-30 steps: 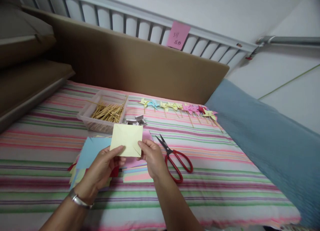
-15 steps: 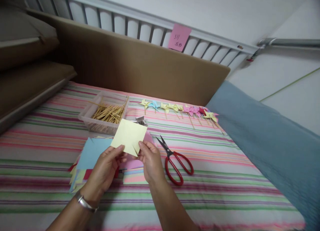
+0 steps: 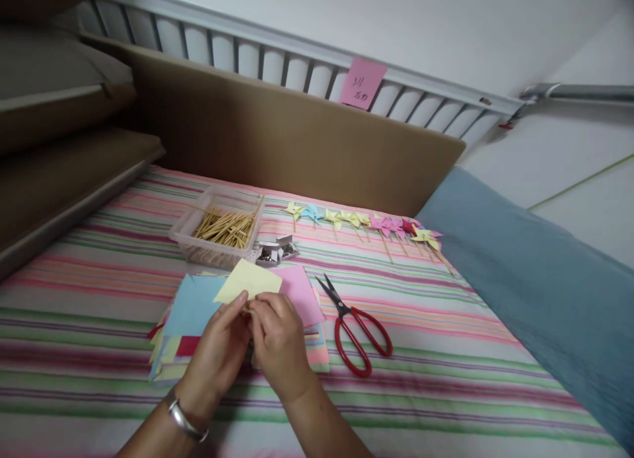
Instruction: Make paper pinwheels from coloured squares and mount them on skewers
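A pale yellow paper square point(image 3: 249, 279) is held up in front of me, above the stacks of coloured paper. My left hand point(image 3: 220, 345) grips its lower left edge, thumb on top. My right hand point(image 3: 277, 336) pinches the near corner, its fingers close to the left thumb; the corner itself is hidden by the fingers. Beneath lie a blue sheet point(image 3: 191, 305) on the left stack and a pink sheet point(image 3: 303, 296) on the right one. Red-handled scissors point(image 3: 354, 326) rest to the right of the papers, blades parted and pointing away.
Behind the papers stands a clear plastic box point(image 3: 185, 236) of wooden sticks point(image 3: 228, 228), with a small open box of metal pins point(image 3: 268, 253) beside it. Several finished paper pinwheels point(image 3: 386, 227) lie in a row at the back. A cardboard panel point(image 3: 297, 147) borders the striped cloth.
My right hand has shifted left and turned inward, closing on the paper's near corner beside the left thumb. The paper has dipped lower, exposing the small pin box and more of the pink sheet.
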A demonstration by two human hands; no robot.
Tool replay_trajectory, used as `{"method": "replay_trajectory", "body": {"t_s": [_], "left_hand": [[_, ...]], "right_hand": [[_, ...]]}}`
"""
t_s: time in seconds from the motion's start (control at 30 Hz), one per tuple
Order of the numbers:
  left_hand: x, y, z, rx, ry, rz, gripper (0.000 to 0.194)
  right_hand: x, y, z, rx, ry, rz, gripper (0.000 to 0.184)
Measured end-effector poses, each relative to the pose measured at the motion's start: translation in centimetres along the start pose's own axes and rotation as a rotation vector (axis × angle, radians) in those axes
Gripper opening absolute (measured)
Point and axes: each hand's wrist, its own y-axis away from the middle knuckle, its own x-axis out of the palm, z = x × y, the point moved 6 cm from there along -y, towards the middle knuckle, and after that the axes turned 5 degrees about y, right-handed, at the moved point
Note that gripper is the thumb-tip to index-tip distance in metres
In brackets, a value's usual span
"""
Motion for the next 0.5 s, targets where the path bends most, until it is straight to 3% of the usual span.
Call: {"method": "replay_trajectory", "body": {"t_s": [0.2,0.37,0.5], "left_hand": [[-1.5,-0.3,-1.0,0.014,0.061,-0.211,0.013],[-1.8,-0.6,-1.4,0.063,0.025,-0.202,0.014],[-2.1,-0.9,-1.8,0.124,-0.02,-0.2,0.019]], "right_hand": [[0.8,0.2,0.5,-0.07,-0.024,0.106,0.028],[1.1,0.3,-0.2,-0.035,-0.123,0.156,0.029],[0.8,0.1,-0.7,0.03,-0.208,0.167,0.017]]}}
